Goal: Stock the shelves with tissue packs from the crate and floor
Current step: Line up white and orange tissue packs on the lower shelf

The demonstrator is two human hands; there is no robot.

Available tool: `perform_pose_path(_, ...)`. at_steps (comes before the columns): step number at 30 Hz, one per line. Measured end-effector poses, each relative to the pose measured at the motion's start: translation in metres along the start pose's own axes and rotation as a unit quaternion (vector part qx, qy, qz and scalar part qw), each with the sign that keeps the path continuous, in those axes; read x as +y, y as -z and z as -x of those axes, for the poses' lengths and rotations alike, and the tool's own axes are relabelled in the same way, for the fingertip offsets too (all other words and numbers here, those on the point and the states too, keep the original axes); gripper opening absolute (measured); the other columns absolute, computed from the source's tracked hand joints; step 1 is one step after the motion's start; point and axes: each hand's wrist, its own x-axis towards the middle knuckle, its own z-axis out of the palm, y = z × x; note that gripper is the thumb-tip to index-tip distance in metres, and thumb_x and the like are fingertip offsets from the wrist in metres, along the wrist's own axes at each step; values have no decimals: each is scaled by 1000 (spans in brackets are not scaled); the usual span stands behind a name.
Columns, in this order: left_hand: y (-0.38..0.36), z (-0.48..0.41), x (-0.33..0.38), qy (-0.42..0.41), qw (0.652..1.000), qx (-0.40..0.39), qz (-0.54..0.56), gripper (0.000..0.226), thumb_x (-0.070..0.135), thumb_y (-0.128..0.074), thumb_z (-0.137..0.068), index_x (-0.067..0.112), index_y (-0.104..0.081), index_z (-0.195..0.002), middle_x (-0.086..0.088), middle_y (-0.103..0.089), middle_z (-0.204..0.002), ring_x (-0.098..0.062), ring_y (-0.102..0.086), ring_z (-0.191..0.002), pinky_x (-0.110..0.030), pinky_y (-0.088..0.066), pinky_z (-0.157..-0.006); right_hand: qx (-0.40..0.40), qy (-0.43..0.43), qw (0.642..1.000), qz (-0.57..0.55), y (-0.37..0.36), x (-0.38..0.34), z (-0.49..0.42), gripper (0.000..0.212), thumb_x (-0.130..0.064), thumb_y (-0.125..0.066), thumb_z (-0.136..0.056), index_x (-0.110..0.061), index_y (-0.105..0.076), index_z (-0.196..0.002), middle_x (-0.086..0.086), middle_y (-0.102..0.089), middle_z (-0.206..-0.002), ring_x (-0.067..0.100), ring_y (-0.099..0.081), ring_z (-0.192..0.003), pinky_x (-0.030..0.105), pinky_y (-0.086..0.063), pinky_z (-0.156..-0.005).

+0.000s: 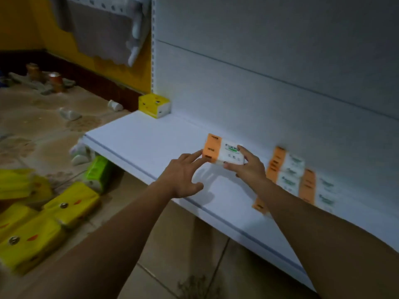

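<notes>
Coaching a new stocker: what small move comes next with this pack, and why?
Probably lower the pack onto the shelf beside the matching orange packs: the right hand grips it, the left hand touches its end, and its shadow suggests it hangs above the shelf.

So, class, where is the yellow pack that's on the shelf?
In the head view, the yellow pack sits at the far left end of the shelf, against the back panel.

- Shop, by the look of it.
- White retail shelf (151,147) with slotted upright (153,50) and back panel (280,50).
- Matching tissue packs (287,169) in a row; yellow packs (71,203) on tiled floor (172,255).
</notes>
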Motion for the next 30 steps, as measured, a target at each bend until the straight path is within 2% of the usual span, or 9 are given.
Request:
perform_pose_path(5,-43,-39,46,-36,997,-48,37,85,57,-34,-67,31,-16,-146,4,-11,-157,-22,-22,-140,-38,-30,-109,78,-44,996,-5,48,57,-3,79,-15,-77,-75,-21,-37,-143,0,-50,-137,19,-49,-123,37,-42,-104)
perform_pose_path(9,-79,-44,60,-40,993,-111,23,82,59,-29,-70,32,-16,-146,4,-10,-157,-16,-18,-142,-31,-19,-113,113,-50,992,32,82,85,-2,77,-14,-73,-79,-20,-34,-144,2,-49,-138,18,-50,-120,23,-43,-93)
perform_pose_path(11,-95,-41,58,-29,992,-119,6,90,68,-12,-63,32,-21,-145,5,-14,-156,-14,-18,-141,-30,-17,-114,127,-49,988,74,101,97,-2,76,-17,-73,-79,-22,-34,-144,2,-49,-137,20,-51,-120,30,-45,-98)
perform_pose_path(14,-108,-36,54,-20,992,-120,-28,100,67,2,-55,32,-24,-144,6,-16,-155,-13,-14,-142,-32,-13,-114,116,-78,983,119,123,112,-1,75,-27,-72,-79,-30,-34,-143,1,-53,-128,19,-54,-111,38,-46,-98)
perform_pose_path(18,-109,-33,54,-12,994,-106,-35,97,66,3,-57,31,-28,-143,6,-20,-154,-13,-16,-141,-33,-13,-114,108,-107,976,155,133,123,-5,60,-32,-69,-80,-24,-46,-134,2,-58,-122,21,-59,-104,37,-49,-91)
perform_pose_path(21,-112,-32,56,-5,995,-93,-28,96,66,2,-59,31,-29,-142,6,-21,-154,-13,-17,-141,-32,-12,-114,115,-112,979,126,128,118,-13,57,-24,-74,-76,-15,-51,-128,4,-60,-119,23,-60,-103,41,-51,-90)
perform_pose_path(25,-112,-30,56,-4,996,-90,-25,96,65,4,-59,30,-27,-143,7,-19,-154,-12,-15,-141,-31,-11,-115,117,-129,973,152,118,112,-21,64,-20,-76,-74,-12,-44,-129,10,-51,-123,28,-53,-110,38,-50,-88)
perform_pose_path(27,-111,-30,56,-7,995,-94,-24,97,65,4,-59,30,-26,-144,6,-18,-154,-12,-14,-141,-31,-11,-115,121,-133,965,192,115,110,-22,68,-23,-76,-73,-13,-41,-131,12,-48,-123,30,-46,-117,41,-47,-93)
perform_pose_path(30,-107,-27,50,-10,995,-97,-13,96,65,2,-59,29,-28,-143,6,-21,-153,-11,-17,-140,-28,-13,-114,109,-96,941,305,112,100,-20,86,-37,-72,-74,-18,-24,-144,14,-29,-144,32,-22,-135,43,-27,-109)
